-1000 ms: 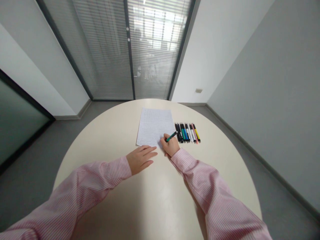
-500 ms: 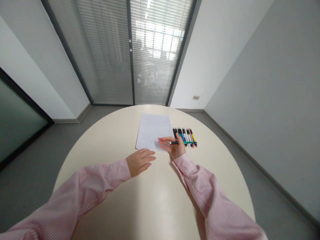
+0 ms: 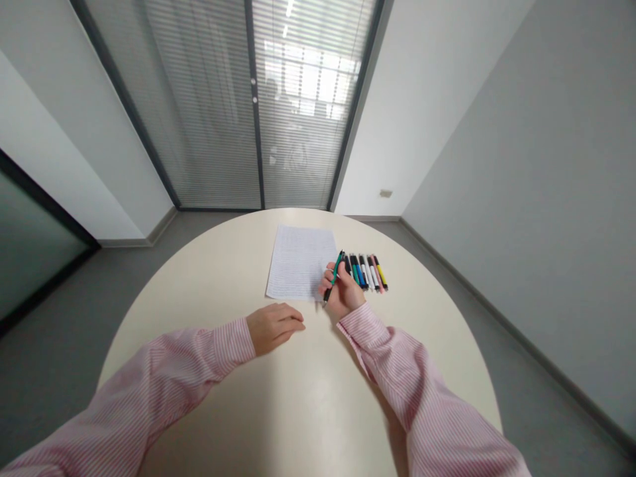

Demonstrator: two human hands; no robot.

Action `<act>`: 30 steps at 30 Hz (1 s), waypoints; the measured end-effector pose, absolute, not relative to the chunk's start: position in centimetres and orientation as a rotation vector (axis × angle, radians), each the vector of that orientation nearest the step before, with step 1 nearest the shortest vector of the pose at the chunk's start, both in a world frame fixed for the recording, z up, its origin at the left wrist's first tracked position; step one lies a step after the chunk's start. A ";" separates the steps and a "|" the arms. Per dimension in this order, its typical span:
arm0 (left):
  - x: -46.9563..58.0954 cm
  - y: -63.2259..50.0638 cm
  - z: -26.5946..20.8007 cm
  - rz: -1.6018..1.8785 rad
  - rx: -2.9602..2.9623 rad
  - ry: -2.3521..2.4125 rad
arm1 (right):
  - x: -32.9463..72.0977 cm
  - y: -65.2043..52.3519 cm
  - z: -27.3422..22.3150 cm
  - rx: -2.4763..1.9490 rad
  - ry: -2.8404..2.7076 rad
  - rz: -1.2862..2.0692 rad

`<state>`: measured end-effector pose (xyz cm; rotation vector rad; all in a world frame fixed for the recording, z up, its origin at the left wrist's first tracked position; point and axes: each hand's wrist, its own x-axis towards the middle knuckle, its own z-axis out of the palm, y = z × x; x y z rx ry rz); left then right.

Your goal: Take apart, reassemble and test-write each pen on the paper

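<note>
My right hand is closed around a green-and-black pen, held at a slant with its tip pointing down toward me. Behind it, on the table, lies a lined sheet of paper, whose lower right corner the hand partly covers. A row of several pens with black, blue, white, pink and yellow parts lies just right of the paper. My left hand rests palm down on the table in front of the paper, fingers stretched out and holding nothing.
Both hands are over a round cream table. Beyond its far edge stands a glass partition with blinds. A grey wall rises on the right, and a dark-framed glass panel is at the left.
The pen in my right hand has swung from lying level to a steep slant, and its fingers have curled in. My left hand has lowered slightly, its fingers drawn closer together.
</note>
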<state>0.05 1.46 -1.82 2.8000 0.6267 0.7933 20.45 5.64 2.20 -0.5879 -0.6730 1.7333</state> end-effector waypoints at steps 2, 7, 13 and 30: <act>0.0 1.5 -1.8 0.785 2.802 0.624 | 20.2 5.7 2.0 -0.554 -0.647 1.679; 0.0 1.6 -1.8 0.769 2.812 0.616 | 21.2 5.6 1.7 -0.582 -0.744 1.751; 0.0 1.6 -2.0 0.794 2.797 0.610 | 22.2 6.1 1.6 -0.669 -0.882 1.832; 0.0 1.5 -2.0 0.780 2.783 0.621 | 24.7 6.6 2.8 -0.791 -0.855 1.175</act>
